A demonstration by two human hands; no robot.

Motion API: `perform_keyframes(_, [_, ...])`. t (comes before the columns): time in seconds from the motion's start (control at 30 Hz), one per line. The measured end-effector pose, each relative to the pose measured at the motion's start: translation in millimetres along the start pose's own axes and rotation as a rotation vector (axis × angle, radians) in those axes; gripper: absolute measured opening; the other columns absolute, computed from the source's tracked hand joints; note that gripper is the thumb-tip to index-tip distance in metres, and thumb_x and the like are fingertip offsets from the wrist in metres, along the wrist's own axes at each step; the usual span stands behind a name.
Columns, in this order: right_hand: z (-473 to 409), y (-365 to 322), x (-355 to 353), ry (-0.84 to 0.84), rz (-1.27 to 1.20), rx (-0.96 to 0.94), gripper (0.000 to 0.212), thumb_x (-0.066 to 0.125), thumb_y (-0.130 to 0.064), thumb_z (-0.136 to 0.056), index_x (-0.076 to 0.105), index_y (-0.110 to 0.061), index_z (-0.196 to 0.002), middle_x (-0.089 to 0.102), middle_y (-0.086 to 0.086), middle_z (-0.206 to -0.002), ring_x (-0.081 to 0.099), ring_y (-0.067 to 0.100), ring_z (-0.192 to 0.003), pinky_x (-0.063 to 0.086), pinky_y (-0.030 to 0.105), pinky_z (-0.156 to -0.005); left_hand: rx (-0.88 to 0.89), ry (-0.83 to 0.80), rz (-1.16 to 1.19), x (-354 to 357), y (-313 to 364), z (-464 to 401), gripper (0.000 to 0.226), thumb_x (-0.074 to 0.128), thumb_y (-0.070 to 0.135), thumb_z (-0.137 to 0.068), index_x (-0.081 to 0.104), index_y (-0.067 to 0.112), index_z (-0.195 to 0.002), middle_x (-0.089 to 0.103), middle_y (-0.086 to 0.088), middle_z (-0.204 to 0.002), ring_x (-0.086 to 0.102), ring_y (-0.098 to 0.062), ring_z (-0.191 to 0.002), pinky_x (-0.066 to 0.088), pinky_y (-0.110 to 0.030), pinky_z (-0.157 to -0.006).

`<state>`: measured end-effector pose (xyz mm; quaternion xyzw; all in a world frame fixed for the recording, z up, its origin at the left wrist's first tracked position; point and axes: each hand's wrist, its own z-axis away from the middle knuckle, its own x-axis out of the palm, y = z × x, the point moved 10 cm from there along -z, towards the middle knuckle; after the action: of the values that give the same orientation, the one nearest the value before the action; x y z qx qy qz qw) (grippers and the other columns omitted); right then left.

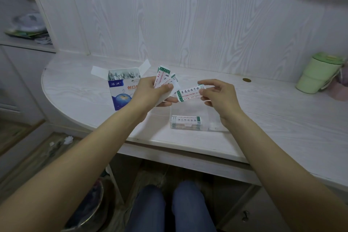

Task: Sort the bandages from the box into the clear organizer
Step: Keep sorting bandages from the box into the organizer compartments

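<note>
An open blue and white bandage box (120, 90) stands on the white desk (282, 118), with more wrapped bandages showing at its top. My left hand (150, 94) grips a small fan of wrapped bandages (165, 77) above the desk, just right of the box. My right hand (220, 98) pinches a single wrapped bandage (190, 93) by its right end, held level over the clear organizer (195, 118). The organizer sits near the desk's front edge and holds a stack of bandages (186, 121) in its near compartment.
A pale green lidded cup (318, 73) stands at the far right of the desk beside a pink object. A brass-coloured round cap (246, 80) sits in the desktop. Shelves with clutter are at the left. A bin and my knees are below the desk.
</note>
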<state>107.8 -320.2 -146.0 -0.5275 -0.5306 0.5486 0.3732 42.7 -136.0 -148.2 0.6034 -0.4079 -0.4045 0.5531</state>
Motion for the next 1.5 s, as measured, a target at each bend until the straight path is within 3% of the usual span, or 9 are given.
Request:
perform_keyframes(0.2, [-16, 8, -6, 0.056, 0.285, -0.014, 0.017, 0.06, -0.002, -0.084, 0.062, -0.018, -0.084, 0.068, 0.011, -0.086, 0.06, 0.013, -0.064, 0.041, 0.015, -0.048, 0.017, 0.035, -0.079, -3, -2, -10, 0.017, 0.056, 0.008, -0.094, 0.056, 0.006, -0.111, 0.064, -0.003, -0.092, 0.069, -0.011, -0.057, 0.057, -0.023, -0.054])
perform_keyframes(0.37, [-22, 19, 12, -0.036, 0.651, -0.019, 0.017, 0.059, -0.009, -0.081, 0.063, -0.025, -0.085, 0.065, 0.004, -0.093, 0.059, 0.022, -0.089, 0.049, 0.034, -0.074, 0.014, -0.011, -0.133, 1, -6, -17, 0.01, 0.055, 0.009, -0.095, 0.058, 0.008, -0.104, 0.065, -0.003, -0.091, 0.07, -0.012, -0.059, 0.057, -0.024, -0.056])
perform_keyframes(0.63, [-25, 13, 38, -0.203, 0.804, -0.043, 0.003, 0.07, -0.012, -0.08, 0.072, -0.013, -0.08, 0.068, 0.004, -0.079, 0.056, 0.016, -0.069, 0.045, 0.027, -0.062, -0.039, -0.054, -0.198, 6, -15, -20, 0.009, 0.054, 0.01, -0.095, 0.057, 0.016, -0.089, 0.069, -0.001, -0.083, 0.069, -0.012, -0.057, 0.054, -0.021, -0.051])
perform_keyframes(0.8, [-27, 14, 44, -0.237, 0.942, -0.073, 0.011, 0.067, -0.006, -0.078, 0.073, -0.015, -0.08, 0.07, 0.004, -0.085, 0.064, 0.021, -0.085, 0.045, 0.027, -0.062, -0.046, -0.037, -0.168, 3, -14, -22, 0.004, 0.054, 0.011, -0.095, 0.058, 0.012, -0.097, 0.071, -0.004, -0.087, 0.07, -0.014, -0.06, 0.055, -0.023, -0.053])
perform_keyframes(0.97, [-32, 13, 52, -0.358, 1.03, -0.098, 0.015, 0.066, -0.008, -0.078, 0.072, -0.021, -0.077, 0.064, -0.004, -0.076, 0.063, 0.02, -0.081, 0.04, 0.023, -0.054, -0.05, -0.037, -0.167, 3, -15, -23, 0.012, 0.054, 0.012, -0.095, 0.058, 0.009, -0.106, 0.072, -0.006, -0.092, 0.071, -0.015, -0.063, 0.054, -0.023, -0.053])
perform_keyframes(1.13, [-32, 16, 59, -0.485, 1.052, -0.123, 0.011, 0.064, -0.016, -0.085, 0.075, -0.016, -0.084, 0.069, -0.003, -0.082, 0.064, 0.02, -0.086, 0.053, 0.037, -0.077, -0.043, -0.034, -0.167, 3, -15, -22, 0.009, 0.055, 0.012, -0.095, 0.058, 0.011, -0.103, 0.071, -0.003, -0.087, 0.07, -0.015, -0.063, 0.055, -0.024, -0.054])
perform_keyframes(1.27, [-26, 21, 62, -0.548, 1.115, -0.097, 0.038, 0.051, -0.026, -0.096, 0.054, -0.015, -0.059, 0.052, 0.001, -0.062, 0.048, 0.02, -0.061, 0.036, 0.031, -0.057, -0.045, -0.053, -0.177, 7, -15, -22, 0.014, 0.055, 0.013, -0.095, 0.057, 0.01, -0.109, 0.071, -0.005, -0.091, 0.07, -0.014, -0.061, 0.053, -0.022, -0.05])
perform_keyframes(1.4, [-19, 27, 63, -0.593, 1.105, -0.081, 0.035, 0.044, -0.031, -0.099, 0.072, -0.012, -0.091, 0.07, 0.004, -0.094, 0.062, 0.023, -0.09, 0.049, 0.038, -0.086, -0.042, -0.055, -0.17, 8, -16, -23, 0.013, 0.054, 0.013, -0.095, 0.057, 0.011, -0.108, 0.071, -0.004, -0.088, 0.07, -0.013, -0.06, 0.054, -0.021, -0.05])
perform_keyframes(1.5, [-17, 27, 63, -0.576, 1.066, -0.108, 0.037, 0.043, -0.032, -0.099, 0.071, -0.007, -0.096, 0.071, 0.01, -0.098, 0.064, 0.027, -0.093, 0.049, 0.042, -0.089, -0.031, -0.057, -0.169, 7, -14, -22, 0.009, 0.054, 0.013, -0.095, 0.058, 0.012, -0.104, 0.071, -0.004, -0.088, 0.07, -0.014, -0.061, 0.055, -0.022, -0.053])
